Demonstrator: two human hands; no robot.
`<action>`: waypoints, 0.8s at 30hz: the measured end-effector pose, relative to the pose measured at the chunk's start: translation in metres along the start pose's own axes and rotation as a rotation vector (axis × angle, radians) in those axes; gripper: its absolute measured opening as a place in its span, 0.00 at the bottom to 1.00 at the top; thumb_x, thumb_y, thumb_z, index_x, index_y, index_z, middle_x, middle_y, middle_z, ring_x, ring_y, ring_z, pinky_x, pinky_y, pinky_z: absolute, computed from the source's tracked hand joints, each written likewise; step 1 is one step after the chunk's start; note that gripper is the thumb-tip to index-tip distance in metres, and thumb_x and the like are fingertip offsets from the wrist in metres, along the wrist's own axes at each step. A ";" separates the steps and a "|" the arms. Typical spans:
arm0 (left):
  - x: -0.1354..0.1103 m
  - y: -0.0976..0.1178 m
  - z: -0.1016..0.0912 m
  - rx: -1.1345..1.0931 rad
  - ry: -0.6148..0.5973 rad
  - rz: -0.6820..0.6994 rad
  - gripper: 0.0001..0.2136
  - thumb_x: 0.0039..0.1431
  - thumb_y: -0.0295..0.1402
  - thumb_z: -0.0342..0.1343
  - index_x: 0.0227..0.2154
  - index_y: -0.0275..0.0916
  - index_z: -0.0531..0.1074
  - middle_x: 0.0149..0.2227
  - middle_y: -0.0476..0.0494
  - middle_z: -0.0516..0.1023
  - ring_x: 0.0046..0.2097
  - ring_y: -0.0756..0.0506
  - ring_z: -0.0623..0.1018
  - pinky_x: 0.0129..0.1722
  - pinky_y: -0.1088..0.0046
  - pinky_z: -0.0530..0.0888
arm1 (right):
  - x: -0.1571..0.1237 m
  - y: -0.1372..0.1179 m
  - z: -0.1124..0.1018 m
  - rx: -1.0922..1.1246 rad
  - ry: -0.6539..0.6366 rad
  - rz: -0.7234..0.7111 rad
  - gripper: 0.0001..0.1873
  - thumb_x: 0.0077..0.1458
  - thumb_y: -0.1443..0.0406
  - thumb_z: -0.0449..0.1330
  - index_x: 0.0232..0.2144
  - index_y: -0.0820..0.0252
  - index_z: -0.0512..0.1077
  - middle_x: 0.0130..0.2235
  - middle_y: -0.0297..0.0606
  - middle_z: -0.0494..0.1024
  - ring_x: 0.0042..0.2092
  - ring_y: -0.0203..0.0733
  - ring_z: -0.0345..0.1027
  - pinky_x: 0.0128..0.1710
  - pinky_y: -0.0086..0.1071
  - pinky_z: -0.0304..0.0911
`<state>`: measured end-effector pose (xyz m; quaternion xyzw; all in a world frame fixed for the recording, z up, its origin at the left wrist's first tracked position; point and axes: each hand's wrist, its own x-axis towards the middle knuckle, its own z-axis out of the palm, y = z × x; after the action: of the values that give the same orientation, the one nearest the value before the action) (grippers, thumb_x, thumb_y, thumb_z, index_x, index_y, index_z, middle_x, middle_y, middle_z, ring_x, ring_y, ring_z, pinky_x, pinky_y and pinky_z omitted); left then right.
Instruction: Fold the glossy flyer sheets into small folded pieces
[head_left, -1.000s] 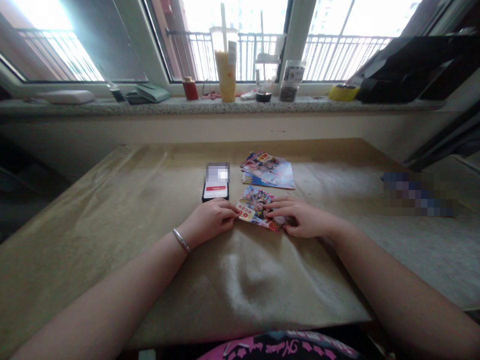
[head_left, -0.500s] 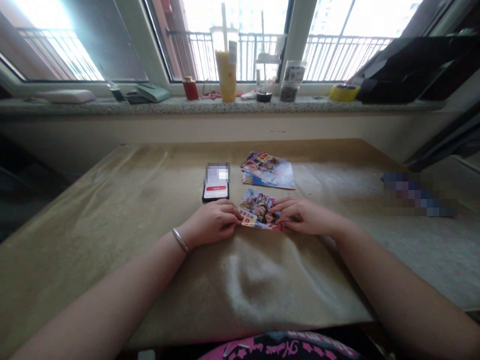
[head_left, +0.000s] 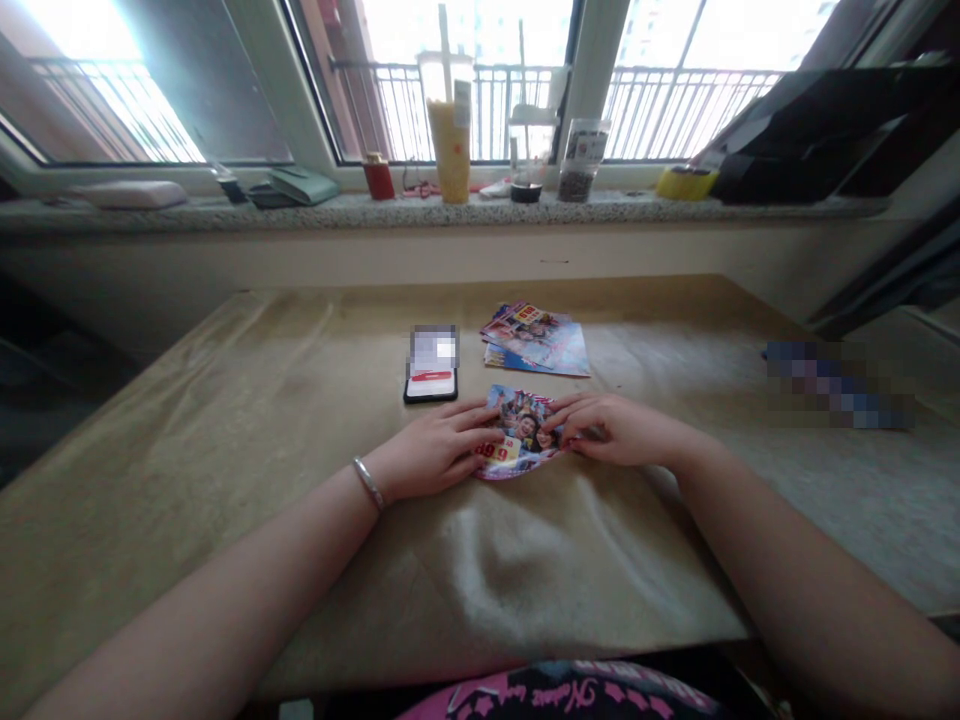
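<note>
The left hand (head_left: 439,447) lies across the left side of the flyer (head_left: 525,412), fingers stretched onto its printed face; whether the thumb grips too, I cannot tell. The right hand (head_left: 615,428) grasps the flyer's right edge between thumb and fingers. The flyer sits between both hands over the desk (head_left: 337,600), its near edge bowed in a curve. A bangle (head_left: 368,482) rings the left wrist.

The step in hand looks like steadying and flexing this sheet. The next move, I judge, calls for an even hold at both sides, since thin paper could crease under uneven pressure.

Beyond the flyer and to its left lies the phone (head_left: 442,386), apart from it. A loose pile (head_left: 566,348) of similar sheets lies just beyond the flyer. Well beyond it, a yellow cup (head_left: 452,150) stands on the sill (head_left: 300,215).
</note>
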<state>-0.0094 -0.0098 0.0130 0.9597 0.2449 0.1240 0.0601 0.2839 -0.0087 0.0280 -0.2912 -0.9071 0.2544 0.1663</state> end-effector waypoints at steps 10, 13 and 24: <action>0.002 0.003 -0.005 -0.070 -0.034 0.010 0.19 0.59 0.31 0.51 0.55 0.39 0.66 0.56 0.40 0.70 0.59 0.43 0.67 0.59 0.60 0.66 | 0.003 0.001 0.002 -0.115 0.056 0.127 0.13 0.57 0.70 0.51 0.37 0.58 0.75 0.41 0.40 0.79 0.44 0.43 0.71 0.47 0.37 0.65; 0.003 0.005 -0.006 -0.122 -0.040 0.040 0.20 0.57 0.30 0.52 0.53 0.40 0.68 0.54 0.41 0.71 0.58 0.43 0.68 0.58 0.61 0.66 | 0.006 0.000 0.008 -0.159 0.116 0.253 0.12 0.58 0.67 0.50 0.36 0.59 0.74 0.39 0.40 0.79 0.41 0.43 0.71 0.43 0.36 0.65; 0.003 0.012 -0.009 -0.176 -0.085 -0.058 0.25 0.51 0.25 0.51 0.55 0.38 0.62 0.52 0.40 0.72 0.50 0.43 0.74 0.50 0.65 0.72 | 0.018 0.008 0.026 -0.227 0.254 0.337 0.11 0.56 0.68 0.52 0.33 0.61 0.74 0.35 0.41 0.78 0.39 0.43 0.69 0.42 0.35 0.61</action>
<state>-0.0036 -0.0181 0.0243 0.9476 0.2580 0.1022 0.1581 0.2615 -0.0012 0.0047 -0.4852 -0.8401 0.1364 0.2006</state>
